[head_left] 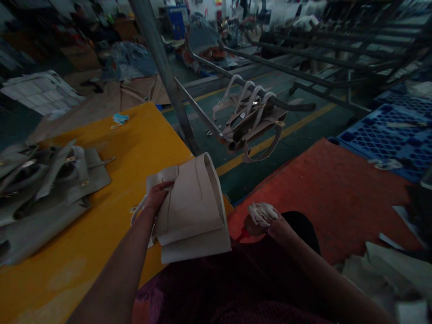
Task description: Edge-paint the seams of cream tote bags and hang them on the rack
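A beige handbag (189,193) lies tilted at the edge of the yellow table, its open side facing right. My left hand (157,196) is closed on its flap and handle end, with the thumb lying over the flap. Over my lap, my right hand (276,227) is closed on a crumpled white cloth (263,212). Just under the cloth is a rounded brownish thing (254,227) with a red tip, perhaps a small bottle; its kind is unclear in the dim light. My right fingers are partly hidden by the cloth.
Several beige bags (67,180) lie piled on the yellow table (135,148), with a blue mask (120,119) farther back. More bags (253,112) hang from a metal rack bar. To the right are an orange-red board (354,189), blue pallets (381,135) and pale sheets (394,270).
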### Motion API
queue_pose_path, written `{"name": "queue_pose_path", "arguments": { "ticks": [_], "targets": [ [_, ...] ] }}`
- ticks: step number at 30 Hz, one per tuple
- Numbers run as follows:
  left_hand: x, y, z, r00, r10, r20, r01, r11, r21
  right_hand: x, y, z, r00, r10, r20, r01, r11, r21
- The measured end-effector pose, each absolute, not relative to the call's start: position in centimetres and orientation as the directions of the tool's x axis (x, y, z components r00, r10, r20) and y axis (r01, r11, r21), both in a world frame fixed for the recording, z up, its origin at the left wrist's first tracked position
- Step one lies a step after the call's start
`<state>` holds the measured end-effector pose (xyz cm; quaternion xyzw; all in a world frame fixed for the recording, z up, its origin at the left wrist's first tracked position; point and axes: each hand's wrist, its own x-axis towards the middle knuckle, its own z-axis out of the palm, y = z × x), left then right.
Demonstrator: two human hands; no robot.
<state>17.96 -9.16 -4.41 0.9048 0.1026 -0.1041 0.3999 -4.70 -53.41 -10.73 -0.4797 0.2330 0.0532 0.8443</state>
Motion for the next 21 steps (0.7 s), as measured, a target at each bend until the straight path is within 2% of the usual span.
{"name": "queue_pose_path", "arguments": {
  "ticks": [5,8,11,16,21],
  "targets": [
    [18.6,-9.2,-3.4,0.956,0.036,-0.291,0.222,-0.736,0.639,-5.7,-53.6,-11.8,0.816,-0.207,-0.540,-0.309,0.633,-0.710],
    [19.9,-9.0,-0.8,0.934,-0.108,-0.341,0.116,-0.812,0.572,-5.9,-54.5,-12.8,0.792,-0.217,-0.571,-0.269,0.716,-0.644],
    [21.4,-9.3,2.8,0.847,-0.267,-0.460,-0.007,-0.870,0.493,-5.8,-55.5,-13.7,0.774,-0.239,-0.587,-0.203,0.784,-0.587],
    [22.3,-11.7,6.6,0.715,-0.372,-0.592,-0.150,-0.909,0.389,-4.6,-56.3,-14.4,0.790,-0.346,-0.507,-0.047,0.790,-0.612],
    [21.7,-13.7,8.8,0.768,-0.370,-0.523,-0.182,-0.909,0.375,-4.2,-56.5,-14.3,0.810,-0.366,-0.458,-0.012,0.771,-0.637]
  ]
}}
